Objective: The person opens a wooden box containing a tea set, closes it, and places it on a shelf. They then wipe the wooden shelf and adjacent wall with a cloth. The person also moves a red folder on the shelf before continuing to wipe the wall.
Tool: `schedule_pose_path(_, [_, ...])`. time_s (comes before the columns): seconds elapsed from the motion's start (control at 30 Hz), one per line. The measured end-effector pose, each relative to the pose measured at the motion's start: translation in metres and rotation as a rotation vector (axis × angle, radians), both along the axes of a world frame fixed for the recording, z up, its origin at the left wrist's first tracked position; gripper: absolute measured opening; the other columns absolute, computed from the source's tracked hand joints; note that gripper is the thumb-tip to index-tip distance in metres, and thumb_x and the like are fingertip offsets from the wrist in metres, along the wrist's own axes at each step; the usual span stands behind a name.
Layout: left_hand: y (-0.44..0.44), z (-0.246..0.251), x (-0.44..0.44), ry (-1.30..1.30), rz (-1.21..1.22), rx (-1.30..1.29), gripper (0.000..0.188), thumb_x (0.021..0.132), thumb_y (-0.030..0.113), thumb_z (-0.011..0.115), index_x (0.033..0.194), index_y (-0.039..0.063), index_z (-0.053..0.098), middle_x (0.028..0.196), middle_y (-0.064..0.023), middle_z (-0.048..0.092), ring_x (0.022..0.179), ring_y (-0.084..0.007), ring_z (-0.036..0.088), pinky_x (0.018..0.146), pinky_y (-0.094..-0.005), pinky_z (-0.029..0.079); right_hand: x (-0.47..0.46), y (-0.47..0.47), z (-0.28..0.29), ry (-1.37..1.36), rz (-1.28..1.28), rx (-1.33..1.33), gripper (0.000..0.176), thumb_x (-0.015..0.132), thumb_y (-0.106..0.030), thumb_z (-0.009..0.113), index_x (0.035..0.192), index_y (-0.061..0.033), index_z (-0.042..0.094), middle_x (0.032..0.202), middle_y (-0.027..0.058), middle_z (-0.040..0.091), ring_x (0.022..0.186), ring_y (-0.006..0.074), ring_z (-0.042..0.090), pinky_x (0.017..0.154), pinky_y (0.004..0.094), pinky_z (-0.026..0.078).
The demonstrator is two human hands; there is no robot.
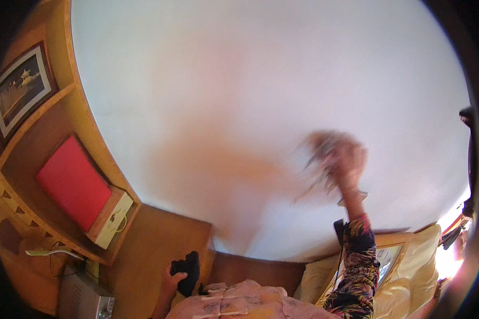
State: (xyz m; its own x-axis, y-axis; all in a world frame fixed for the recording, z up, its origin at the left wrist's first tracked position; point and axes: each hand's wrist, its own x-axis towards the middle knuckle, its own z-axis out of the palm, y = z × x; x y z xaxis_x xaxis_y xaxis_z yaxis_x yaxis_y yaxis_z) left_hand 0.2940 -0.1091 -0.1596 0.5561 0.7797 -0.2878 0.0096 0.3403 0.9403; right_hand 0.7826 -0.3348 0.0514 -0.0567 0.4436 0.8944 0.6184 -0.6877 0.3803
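My right hand [345,159] is raised in front of a broad pale surface [239,95] and strongly blurred by motion. Thin dark streaks trail from its fingers; whether they belong to something held is unclear. A dark, multicoloured patterned sleeve [359,271] covers that arm. Low on the left, near my body, my left hand [169,283] grips a soft black object [189,271], perhaps a cloth, with the thumb across it. Light pink patterned clothing [239,301] fills the bottom middle.
Wooden shelving [78,91] on the left holds a framed picture [24,87] and a flat red item [78,183]. Below stands a silver electronic box [84,299]. A brown wooden panel [163,231] is beside my left hand. Yellowish fabric [417,259] and a wooden frame [399,247] lie right.
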Motion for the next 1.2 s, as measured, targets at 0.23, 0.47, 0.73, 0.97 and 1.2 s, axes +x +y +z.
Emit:
schedule_pose_path(0.23, [0.012, -0.014, 0.012, 0.007, 0.093, -0.03, 0.055, 0.069, 0.014, 0.071, 0.118, -0.003, 0.054, 0.096, -0.0104, 0.062, 0.088, -0.0223, 0.062, 0.08, -0.036, 0.052, -0.024, 0.039, 0.076, -0.041, 0.186, 0.553, 0.005, 0.08, -0.006, 0.06, 0.085, -0.0049, 0.058, 0.079, 0.0117, 0.057, 0.083, 0.0302, 0.056, 0.08, 0.0505, 0.042])
schedule_pose_path(0.47, [0.029, -0.052, 0.034, -0.198, -0.107, 0.313, 0.043, 0.074, 0.011, 0.069, 0.116, 0.003, 0.062, 0.107, -0.0103, 0.063, 0.098, -0.0234, 0.059, 0.087, -0.0333, 0.05, -0.063, 0.142, 0.023, -0.005, 0.507, -0.421, 0.014, 0.072, -0.016, 0.065, 0.083, -0.0104, 0.059, 0.102, 0.008, 0.053, 0.096, 0.0235, 0.056, 0.077, 0.0424, 0.046])
schedule_pose_path(0.73, [0.029, -0.018, 0.038, -0.097, -0.103, 0.213, 0.047, 0.075, 0.012, 0.069, 0.12, 0.003, 0.059, 0.112, -0.0108, 0.062, 0.102, -0.0238, 0.058, 0.089, -0.0342, 0.048, 0.042, -0.042, 0.269, -0.152, 0.208, 0.641, 0.032, 0.071, 0.007, 0.054, 0.098, -0.0093, 0.063, 0.098, 0.0081, 0.06, 0.095, 0.0272, 0.059, 0.081, 0.0368, 0.049])
schedule_pose_path(0.97, [0.036, -0.009, 0.039, -0.081, -0.125, 0.197, 0.051, 0.075, 0.013, 0.069, 0.123, 0.002, 0.056, 0.111, -0.0113, 0.062, 0.101, -0.0238, 0.059, 0.089, -0.0354, 0.049, 0.041, -0.022, 0.248, 0.282, 1.013, 0.704, 0.014, 0.086, -0.009, 0.055, 0.098, -0.0026, 0.059, 0.099, 0.0097, 0.06, 0.098, 0.0261, 0.058, 0.09, 0.0411, 0.047])
schedule_pose_path(1.2, [0.044, -0.01, 0.088, -0.123, -0.33, 0.164, 0.058, 0.072, 0.014, 0.07, 0.125, -0.002, 0.051, 0.104, -0.0117, 0.061, 0.095, -0.0235, 0.06, 0.083, -0.0372, 0.051, -0.053, 0.145, 0.241, -0.384, 0.431, -0.124, 0.014, 0.073, -0.011, 0.063, 0.085, -0.0144, 0.057, 0.088, 0.0044, 0.051, 0.084, 0.0222, 0.055, 0.07, 0.0372, 0.044])
